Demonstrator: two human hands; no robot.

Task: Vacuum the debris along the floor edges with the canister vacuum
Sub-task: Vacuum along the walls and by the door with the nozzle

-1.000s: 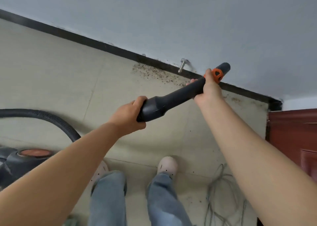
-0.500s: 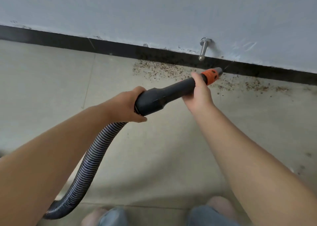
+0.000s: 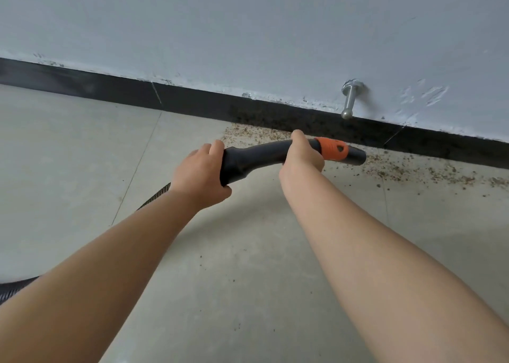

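Observation:
A black vacuum nozzle handle (image 3: 256,157) with an orange collar (image 3: 333,149) points right, its open end (image 3: 358,157) low over the floor beside the black baseboard (image 3: 192,102). My left hand (image 3: 201,175) grips the handle's wide rear end. My right hand (image 3: 301,157) grips it just behind the orange collar. Brown crumbly debris (image 3: 399,168) lies scattered along the baseboard, behind and to the right of the nozzle. The ribbed hose (image 3: 154,197) runs back under my left arm and shows again at the lower left (image 3: 13,288). The canister is out of view.
A metal door stop (image 3: 348,98) sticks out of the pale wall just above the baseboard, behind the nozzle's end. Beige floor tiles (image 3: 68,156) stretch to the left and toward me, with a few stray specks (image 3: 234,280).
The view has moved closer to the wall and floor. The nozzle has swung down and to the right, its black tip now showing past the orange collar. Both hands keep their grip.

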